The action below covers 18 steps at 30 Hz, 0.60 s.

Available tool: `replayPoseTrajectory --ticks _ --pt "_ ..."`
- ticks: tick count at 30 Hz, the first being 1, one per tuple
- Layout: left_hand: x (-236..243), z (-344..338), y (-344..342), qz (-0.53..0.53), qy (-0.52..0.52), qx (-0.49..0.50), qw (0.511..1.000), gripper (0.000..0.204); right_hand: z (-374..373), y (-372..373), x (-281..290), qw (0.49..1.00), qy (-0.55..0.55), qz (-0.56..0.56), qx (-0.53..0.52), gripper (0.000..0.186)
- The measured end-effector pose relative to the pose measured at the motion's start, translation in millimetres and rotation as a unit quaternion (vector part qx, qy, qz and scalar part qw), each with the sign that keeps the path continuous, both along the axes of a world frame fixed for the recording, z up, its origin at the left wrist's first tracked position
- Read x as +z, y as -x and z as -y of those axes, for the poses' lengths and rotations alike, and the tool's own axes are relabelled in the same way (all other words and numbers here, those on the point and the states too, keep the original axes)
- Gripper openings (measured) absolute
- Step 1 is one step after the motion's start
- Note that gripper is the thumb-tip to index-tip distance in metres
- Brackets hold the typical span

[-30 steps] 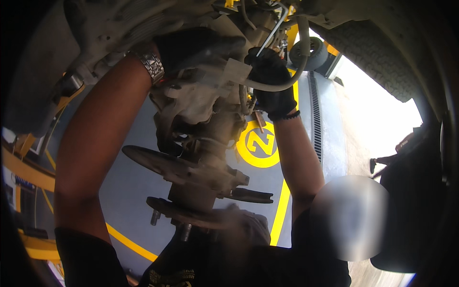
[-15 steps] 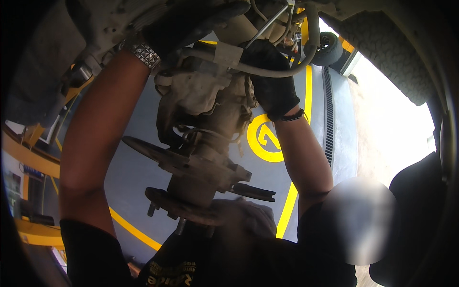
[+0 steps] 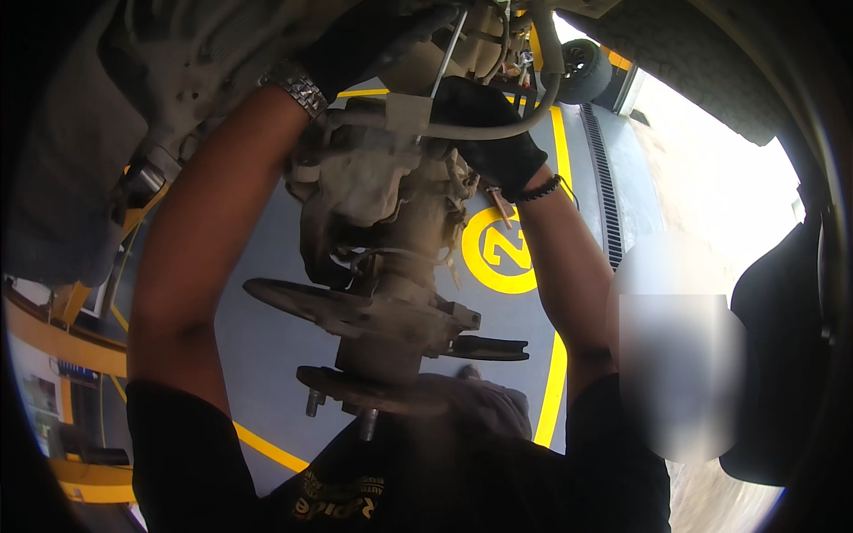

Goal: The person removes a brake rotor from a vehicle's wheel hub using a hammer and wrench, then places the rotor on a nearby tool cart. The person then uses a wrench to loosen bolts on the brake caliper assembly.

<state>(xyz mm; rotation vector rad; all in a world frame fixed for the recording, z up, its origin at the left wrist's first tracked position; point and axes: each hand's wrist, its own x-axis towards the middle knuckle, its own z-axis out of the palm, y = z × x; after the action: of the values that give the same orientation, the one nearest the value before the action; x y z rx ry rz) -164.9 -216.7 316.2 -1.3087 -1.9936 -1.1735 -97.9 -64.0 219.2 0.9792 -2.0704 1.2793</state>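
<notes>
My left hand (image 3: 378,49), in a black glove, reaches up under the vehicle with its fingers stretched to the right. Its fingertips lie against or close to the upper end of a thin silver metal rod (image 3: 449,51); contact is unclear. My black-gloved right hand (image 3: 484,129) closes around the rod lower down, partly behind a curved grey hose (image 3: 498,131) with a pale sleeve (image 3: 408,115). What the rod's lower end meets is hidden. Beneath hangs a dusty axle assembly (image 3: 373,186), with a brake disc (image 3: 306,306) and a wheel hub flange (image 3: 355,388) with studs.
A tyre (image 3: 724,75) overhangs at upper right. Another wheel (image 3: 582,71) stands farther off. The grey floor has yellow lines, a yellow painted circle (image 3: 475,266) and a drain grate (image 3: 602,178). A person's blurred head (image 3: 682,373) is close at right. Yellow-orange shop fittings (image 3: 67,333) stand left.
The rod's upper end has swung left and stands steeper, closer to my left fingertips. My right hand has shifted slightly up and left. The whole view has shifted a little.
</notes>
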Motion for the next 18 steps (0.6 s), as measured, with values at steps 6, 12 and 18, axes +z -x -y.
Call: replayPoseTrajectory --ticks 6,12,18 --pt "32.5 -6.1 2.3 -0.187 0.233 0.121 0.947 0.041 5.7 1.5 -6.6 0.965 -0.09 -0.202 -0.144 0.024" --pt "56.3 -18.3 -15.0 -0.172 0.348 0.21 0.897 0.051 9.3 -7.1 -14.1 0.971 -0.046 -0.184 -0.145 0.031" --pt "18.6 -52.7 -39.1 -0.254 0.442 0.324 0.797 0.035 11.2 -4.3 -21.5 0.944 -0.101 -0.234 -0.21 0.025"
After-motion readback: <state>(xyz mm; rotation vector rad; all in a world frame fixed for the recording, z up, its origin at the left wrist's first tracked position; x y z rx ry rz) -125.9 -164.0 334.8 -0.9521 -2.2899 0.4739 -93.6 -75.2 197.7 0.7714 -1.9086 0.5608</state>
